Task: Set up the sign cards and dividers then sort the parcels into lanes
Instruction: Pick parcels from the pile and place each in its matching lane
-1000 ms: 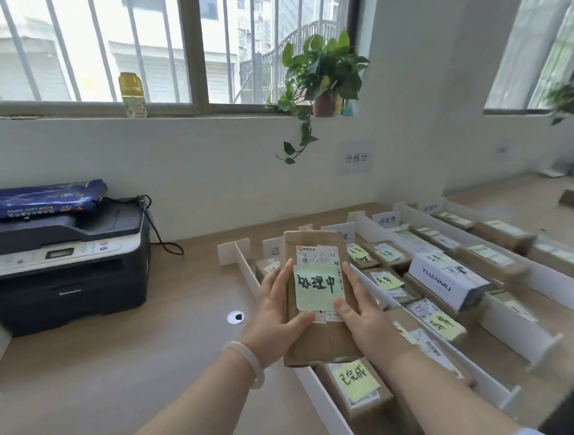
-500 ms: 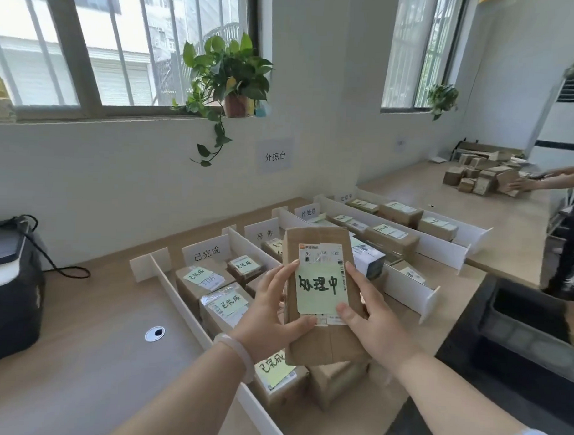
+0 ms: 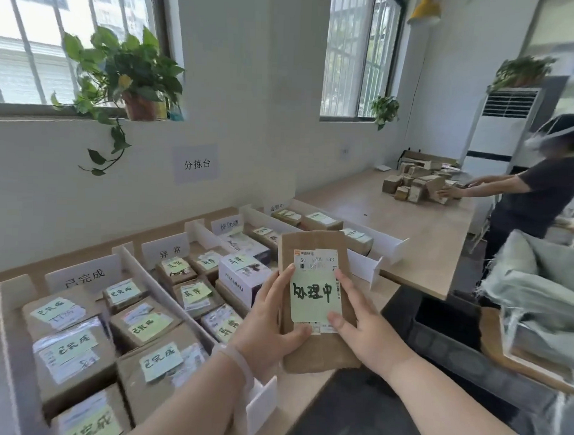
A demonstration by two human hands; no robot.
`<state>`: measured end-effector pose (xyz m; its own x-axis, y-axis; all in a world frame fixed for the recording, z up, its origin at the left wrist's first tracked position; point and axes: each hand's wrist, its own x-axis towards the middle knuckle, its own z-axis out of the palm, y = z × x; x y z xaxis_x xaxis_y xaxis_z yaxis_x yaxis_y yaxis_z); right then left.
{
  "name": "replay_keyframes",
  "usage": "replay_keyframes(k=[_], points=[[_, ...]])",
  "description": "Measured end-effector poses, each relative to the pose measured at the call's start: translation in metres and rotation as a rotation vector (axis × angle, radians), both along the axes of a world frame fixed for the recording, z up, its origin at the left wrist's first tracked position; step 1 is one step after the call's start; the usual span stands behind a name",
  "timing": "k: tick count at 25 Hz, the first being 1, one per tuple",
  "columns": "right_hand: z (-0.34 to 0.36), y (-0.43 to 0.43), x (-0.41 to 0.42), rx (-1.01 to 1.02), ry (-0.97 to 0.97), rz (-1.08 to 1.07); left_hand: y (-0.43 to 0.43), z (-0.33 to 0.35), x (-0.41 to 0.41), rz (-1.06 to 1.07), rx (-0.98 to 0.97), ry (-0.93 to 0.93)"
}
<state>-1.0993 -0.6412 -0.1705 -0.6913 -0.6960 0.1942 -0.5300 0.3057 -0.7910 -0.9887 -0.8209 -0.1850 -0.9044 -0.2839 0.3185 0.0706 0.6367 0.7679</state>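
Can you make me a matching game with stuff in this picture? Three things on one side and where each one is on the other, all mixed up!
Things:
1. brown parcel
2. potted plant
3. white box

Places:
A. on the windowsill
B. in a lane between dividers
C. held in both hands, left hand and right hand

Pairs: 1-C, 2-A, 3-B

Both hands, left [image 3: 269, 327] and right [image 3: 366, 330], raised, fingers clasping.
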Motion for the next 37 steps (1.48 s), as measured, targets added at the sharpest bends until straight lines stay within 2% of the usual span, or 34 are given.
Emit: replay_keyframes(k=[5,10,17,28,37], points=[[-0.008,0.033,-0.072,0.034,-0.002,0.020,0.036,-0.011,-0.071,0.014,-0.007,-0.002],[-0.025,0.033,-0.137,0.032,-0.008,0.014,0.034,-0.028,-0.137,0.017,0.009,-0.009],[-0.031,-0.005,-0.251,0.075,0.029,0.015,-0.003,-0.041,-0.254,0.018,0.051,-0.019],[-0.041,-0.056,-0.394,0.062,-0.058,0.012,-0.049,-0.041,-0.390,0.035,0.038,-0.103],[-0.050,-0.106,-0.572,0.086,0.002,0.164,-0.074,-0.049,-0.538,0.244,0.019,-0.051]])
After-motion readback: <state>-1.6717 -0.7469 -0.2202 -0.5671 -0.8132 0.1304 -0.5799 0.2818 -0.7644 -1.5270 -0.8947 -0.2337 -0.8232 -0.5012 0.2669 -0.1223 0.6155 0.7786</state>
